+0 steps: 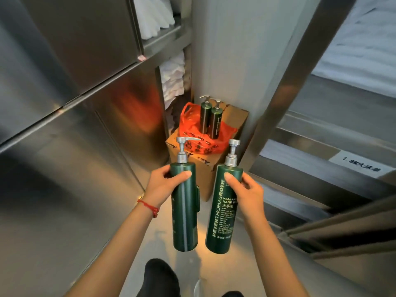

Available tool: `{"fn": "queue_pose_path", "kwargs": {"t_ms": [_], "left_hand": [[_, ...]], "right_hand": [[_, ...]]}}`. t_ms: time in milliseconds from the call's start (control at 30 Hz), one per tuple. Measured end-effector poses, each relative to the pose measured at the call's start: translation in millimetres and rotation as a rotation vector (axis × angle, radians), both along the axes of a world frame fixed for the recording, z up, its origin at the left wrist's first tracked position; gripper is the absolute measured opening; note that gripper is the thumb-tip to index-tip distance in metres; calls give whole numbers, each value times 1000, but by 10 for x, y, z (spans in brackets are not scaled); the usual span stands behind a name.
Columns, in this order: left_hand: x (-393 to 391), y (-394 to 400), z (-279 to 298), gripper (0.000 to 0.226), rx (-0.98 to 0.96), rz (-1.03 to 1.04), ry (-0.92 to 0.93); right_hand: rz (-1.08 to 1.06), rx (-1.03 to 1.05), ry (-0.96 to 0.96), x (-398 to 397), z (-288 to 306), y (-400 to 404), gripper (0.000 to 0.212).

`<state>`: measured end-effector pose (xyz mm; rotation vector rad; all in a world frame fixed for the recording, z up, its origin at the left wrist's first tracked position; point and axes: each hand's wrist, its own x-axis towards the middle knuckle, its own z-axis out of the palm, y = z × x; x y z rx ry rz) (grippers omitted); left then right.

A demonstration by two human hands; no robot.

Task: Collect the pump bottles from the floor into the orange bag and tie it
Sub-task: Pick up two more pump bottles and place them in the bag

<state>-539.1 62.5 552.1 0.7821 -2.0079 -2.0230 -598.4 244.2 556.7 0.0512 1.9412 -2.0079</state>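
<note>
My left hand [164, 184] grips a dark green pump bottle [185, 213] near its top, held upright above the floor. My right hand [246, 189] grips a second green pump bottle [220, 219] with white lettering, beside the first. Ahead, an orange plastic bag [190, 125] lies open on top of a cardboard box [203, 170]. Two more green pump bottles [205, 116] [215, 123] stand upright in the bag.
Steel cabinet panels [64, 125] line the left side, with shelves of folded white linen [172, 82] behind the box. A pale wall [235, 61] stands behind it. A metal rack with a slanted post [289, 82] and labelled shelf [360, 166] fills the right. My dark shoe [160, 277] is below.
</note>
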Motion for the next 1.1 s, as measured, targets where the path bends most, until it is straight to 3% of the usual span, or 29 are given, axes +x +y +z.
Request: {"fn": "queue_pose_path", "kwargs": {"t_ms": [333, 600, 733, 1100], "left_hand": [[-1411, -938, -205, 17, -56, -93, 17], [-2526, -1569, -325, 36, -109, -296, 23], [-2929, -1721, -433, 42, -125, -294, 28], [-3660, -1789, -839, 59, -168, -265, -42]], "right_hand": [[-140, 63, 59, -1279, -186, -825, 23], [-307, 148, 142, -2117, -317, -1423, 44], [-382, 210, 117, -2437, -433, -1533, 57], [-349, 334, 85, -3125, -842, -1631, 57]]}}
